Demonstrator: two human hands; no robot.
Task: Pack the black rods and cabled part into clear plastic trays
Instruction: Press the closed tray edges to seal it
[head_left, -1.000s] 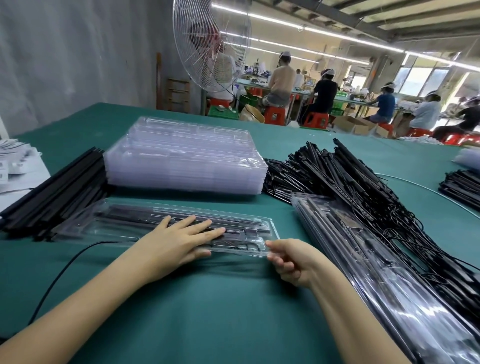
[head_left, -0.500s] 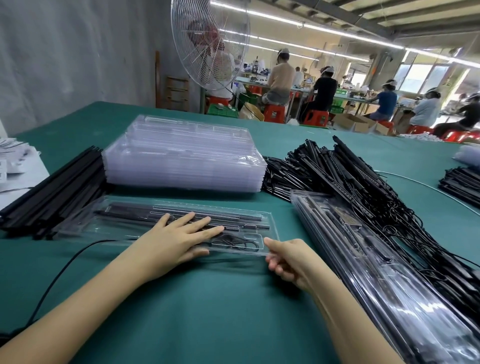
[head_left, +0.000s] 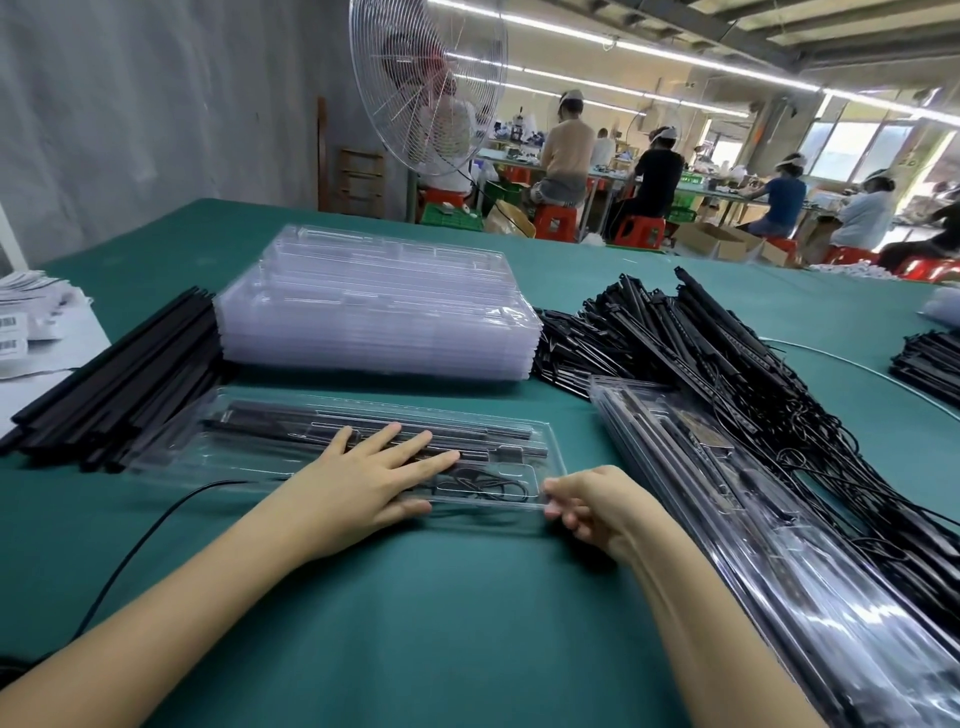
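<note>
On the green table (head_left: 467, 623), in front of the tray stack (head_left: 374, 312), with cabled parts (head_left: 727, 374) piled to its right and rods (head_left: 124, 384) to its left, we have a filled tray (head_left: 234, 447) lying flat, our left hand (head_left: 363, 483) pressing it with straight fingers, our right hand (head_left: 597, 506) pinching its near right corner
</note>
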